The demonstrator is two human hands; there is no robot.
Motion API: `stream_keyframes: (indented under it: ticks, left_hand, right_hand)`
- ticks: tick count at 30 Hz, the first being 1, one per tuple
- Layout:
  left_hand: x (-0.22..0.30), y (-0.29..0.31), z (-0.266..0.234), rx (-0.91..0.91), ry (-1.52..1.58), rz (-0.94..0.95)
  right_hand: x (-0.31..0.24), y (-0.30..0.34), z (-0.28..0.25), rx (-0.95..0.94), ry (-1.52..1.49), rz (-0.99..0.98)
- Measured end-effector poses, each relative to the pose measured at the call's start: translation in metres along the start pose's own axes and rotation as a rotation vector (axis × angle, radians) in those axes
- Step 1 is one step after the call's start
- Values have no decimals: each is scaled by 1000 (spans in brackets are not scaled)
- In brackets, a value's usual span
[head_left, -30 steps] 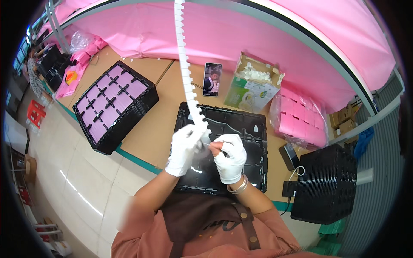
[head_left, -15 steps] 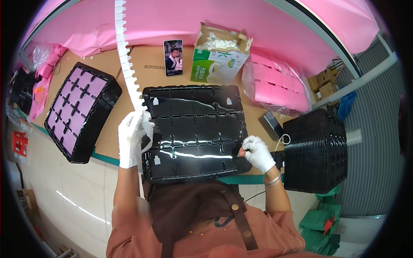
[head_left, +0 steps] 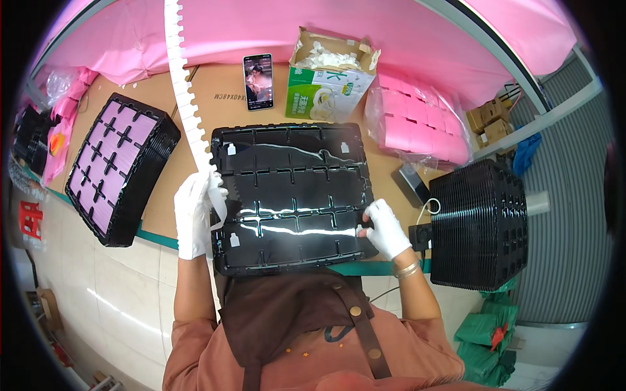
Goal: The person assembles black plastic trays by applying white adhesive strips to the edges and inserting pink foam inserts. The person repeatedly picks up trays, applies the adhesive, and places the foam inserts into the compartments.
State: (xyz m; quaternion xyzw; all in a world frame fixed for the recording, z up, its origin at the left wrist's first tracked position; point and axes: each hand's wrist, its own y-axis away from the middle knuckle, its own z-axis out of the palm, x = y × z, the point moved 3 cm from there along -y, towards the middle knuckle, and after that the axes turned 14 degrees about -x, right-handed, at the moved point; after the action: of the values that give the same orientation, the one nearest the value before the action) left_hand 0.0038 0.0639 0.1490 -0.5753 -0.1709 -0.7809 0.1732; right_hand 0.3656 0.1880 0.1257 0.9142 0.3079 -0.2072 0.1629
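I can see the left hand (head_left: 194, 212) gripping a notched white strip (head_left: 182, 98), the right hand (head_left: 386, 229), fingers parted, at a black plastic tray's (head_left: 313, 189) edge.

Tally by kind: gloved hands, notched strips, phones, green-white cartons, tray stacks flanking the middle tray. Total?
Left hand and right hand, gloved: 2
Notched strip: 1
Phone: 1
Green-white carton: 1
Left tray stack and right tray stack: 2
Total: 7
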Motion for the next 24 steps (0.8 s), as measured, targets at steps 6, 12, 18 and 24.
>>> stream_keyframes:
  ticks: [6, 12, 18, 24]
  left_hand:
    - [-2, 4, -3, 9, 11, 20]
    - [-4, 5, -10, 53, 34, -2]
    - [-10, 3, -15, 33, 79, 16]
    - [-16, 12, -28, 54, 50, 35]
  right_hand:
    - [4, -2, 3, -3, 1, 57]
    - [-7, 2, -8, -83, 216, -89]
    - [-18, -7, -9, -207, 383, -164]
    - [-8, -6, -12, -338, 329, -334]
